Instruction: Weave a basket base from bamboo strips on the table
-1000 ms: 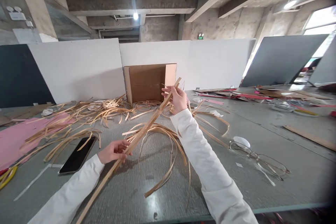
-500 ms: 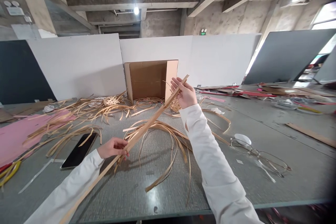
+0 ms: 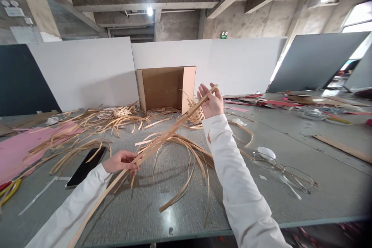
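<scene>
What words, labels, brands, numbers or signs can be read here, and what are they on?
No text is legible.
Green sign in the background: markings too small and blurred to read.
White wall unit, far left: no lettering discernible.
Phone: dark screen, no text visible.
Held strip: no lettering visible.

Smooth, wood-like held strips (image 3: pixel 170 131), matt cardboard box (image 3: pixel 189 89), glossy phone (image 3: pixel 85 169), matt cloth sleeves (image 3: pixel 241 174)

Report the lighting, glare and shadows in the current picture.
Head view: the hanging lamp glows white; the right-hand window is washed out; glare whitens a near patch of the tabletop; soft shadow falls below the held strips; the right edge darkens.
</scene>
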